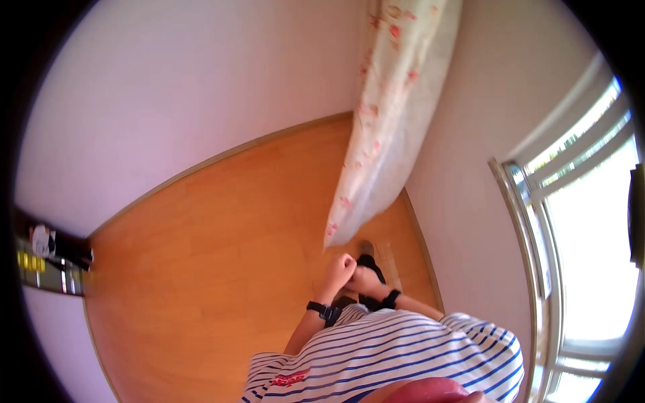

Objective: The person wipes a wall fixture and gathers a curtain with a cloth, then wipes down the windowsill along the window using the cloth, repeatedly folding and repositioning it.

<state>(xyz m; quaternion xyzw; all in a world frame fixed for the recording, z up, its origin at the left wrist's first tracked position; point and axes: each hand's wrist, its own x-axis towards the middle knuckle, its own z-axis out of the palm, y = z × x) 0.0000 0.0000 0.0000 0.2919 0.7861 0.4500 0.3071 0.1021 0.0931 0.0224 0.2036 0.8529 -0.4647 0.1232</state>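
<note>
In front of my waist, my left hand [340,271] and my right hand [368,281] are close together, apparently touching. Both are closed, with the fingers curled in. If anything lies inside them, it is hidden or too small to make out. A black wrist strap [325,313] is on my left wrist, and another black band [391,299] circles the right one. Just beyond my hands hangs the lower end of a cream curtain [386,134] with red flowers; a small gap separates it from my fingers.
Wooden floor [201,248] spreads to the left and ahead, bordered by a pale wall [201,74]. A bright window [591,242] with a metal frame is at the right. Another person [64,247] stands by a doorway at far left. My shoe [366,248] shows below my hands.
</note>
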